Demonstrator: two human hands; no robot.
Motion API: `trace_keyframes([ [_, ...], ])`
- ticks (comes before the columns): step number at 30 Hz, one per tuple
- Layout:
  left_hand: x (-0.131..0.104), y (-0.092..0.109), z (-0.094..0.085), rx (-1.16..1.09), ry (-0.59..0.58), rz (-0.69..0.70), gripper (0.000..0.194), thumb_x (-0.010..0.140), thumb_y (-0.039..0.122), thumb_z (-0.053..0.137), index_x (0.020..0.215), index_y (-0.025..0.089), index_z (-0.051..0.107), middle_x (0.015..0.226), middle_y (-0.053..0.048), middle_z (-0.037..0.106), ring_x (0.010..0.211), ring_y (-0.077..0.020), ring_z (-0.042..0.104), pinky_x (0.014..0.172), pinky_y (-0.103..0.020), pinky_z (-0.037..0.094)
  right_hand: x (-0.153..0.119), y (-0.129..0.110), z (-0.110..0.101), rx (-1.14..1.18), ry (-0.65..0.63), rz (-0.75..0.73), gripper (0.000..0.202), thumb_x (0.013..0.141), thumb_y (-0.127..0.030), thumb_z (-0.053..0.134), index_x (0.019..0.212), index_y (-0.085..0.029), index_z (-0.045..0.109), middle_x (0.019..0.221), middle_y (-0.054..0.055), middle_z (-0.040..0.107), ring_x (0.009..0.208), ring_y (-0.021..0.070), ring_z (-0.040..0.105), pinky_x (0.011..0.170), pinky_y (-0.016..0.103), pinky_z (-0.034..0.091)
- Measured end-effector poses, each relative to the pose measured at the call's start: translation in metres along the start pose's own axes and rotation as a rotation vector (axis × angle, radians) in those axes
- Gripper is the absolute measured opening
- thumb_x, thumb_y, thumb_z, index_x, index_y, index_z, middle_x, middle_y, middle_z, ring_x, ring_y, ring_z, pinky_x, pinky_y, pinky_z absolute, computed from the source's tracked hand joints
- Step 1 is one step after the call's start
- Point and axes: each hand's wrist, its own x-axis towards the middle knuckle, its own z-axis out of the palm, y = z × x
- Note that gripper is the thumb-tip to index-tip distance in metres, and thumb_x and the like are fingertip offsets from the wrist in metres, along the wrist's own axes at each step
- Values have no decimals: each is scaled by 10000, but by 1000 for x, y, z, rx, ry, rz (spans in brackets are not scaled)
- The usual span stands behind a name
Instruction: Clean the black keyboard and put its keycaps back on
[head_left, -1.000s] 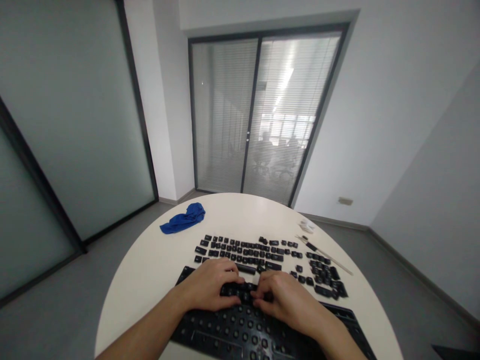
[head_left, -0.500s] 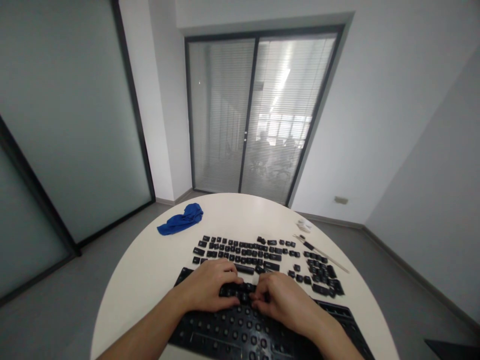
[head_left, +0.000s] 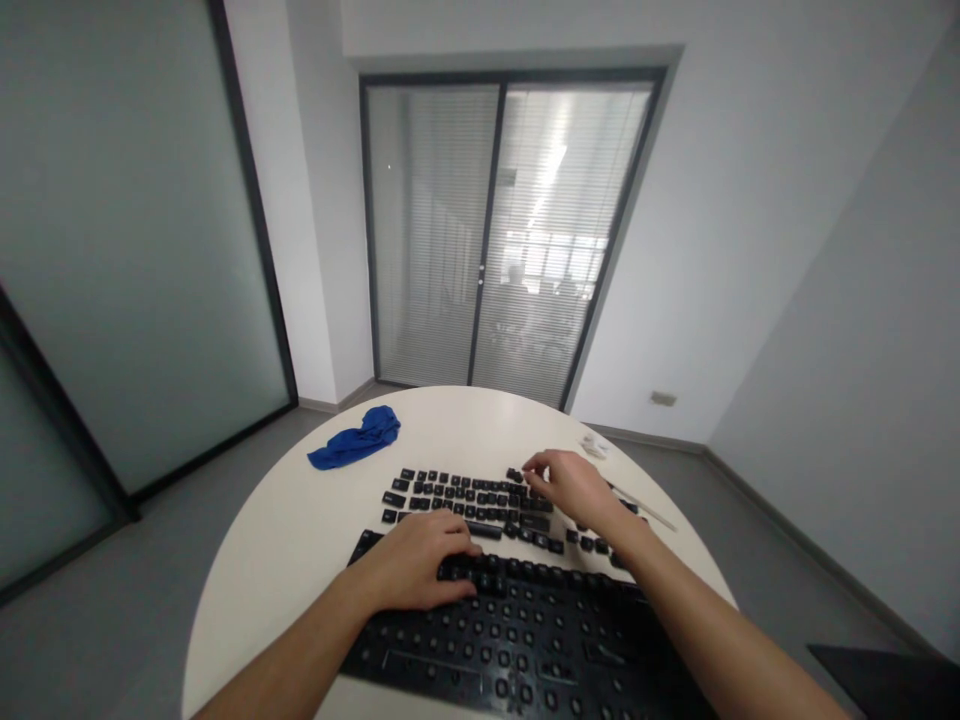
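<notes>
Keyboard (head_left: 450,640) on the table (head_left: 262,580), probably light and stiff, is best gripped by its edges; it is touched by the loosely spread left hand (head_left: 422,560). Above loose keycaps (head_left: 394,499), the right hand's (head_left: 571,487) pinch cannot be told.

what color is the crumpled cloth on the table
The cloth is plain blue, showing best in the head view, the only one here.

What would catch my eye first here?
Probably the big black plastic keyboard, half stripped of keys, under the person's left hand. Beyond it, small black loose keycaps lie in rows, the right hand over them. The crumpled blue cloth glows at the table's far left.
</notes>
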Motion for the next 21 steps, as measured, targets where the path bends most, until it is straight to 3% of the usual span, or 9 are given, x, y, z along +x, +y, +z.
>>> trace_keyframes([
  [5, 0, 0, 0, -10, -7, 6, 303, 807, 366, 749, 1074, 234, 693, 1038, -40, 668, 967, -233, 617, 842, -352, 483, 39, 18, 29, -49, -2, 41, 294, 897, -288, 580, 1132, -183, 722, 1076, 85, 752, 1038, 244, 647, 889, 315, 450],
  [11, 0, -1, 0, -14, -10, -1, 324, 807, 387, 753, 1088, 237, 692, 1045, -38, 667, 982, -237, 613, 848, -357, 484, 52, 13, 59, -80, -47, 26, 310, 871, -303, 612, 1130, -193, 743, 1083, 107, 756, 1113, 286, 592, 905, 344, 445],
  [18, 0, -1, 0, -19, -8, 0, 321, 808, 385, 750, 1086, 231, 697, 1038, -40, 670, 976, -237, 616, 834, -352, 482, 59, 4, 61, -29, -48, 31, 226, 865, -235, 626, 1027, -190, 777, 1002, 122, 771, 1077, 311, 606, 897, 387, 450],
  [21, 0, -2, 1, -16, -7, -2, 325, 809, 387, 751, 1093, 239, 695, 1043, -40, 670, 973, -237, 618, 832, -352, 482, 55, -3, 54, 51, -13, -20, 245, 892, -223, 604, 1084, -191, 753, 1068, 101, 761, 1063, 270, 629, 931, 363, 447],
])
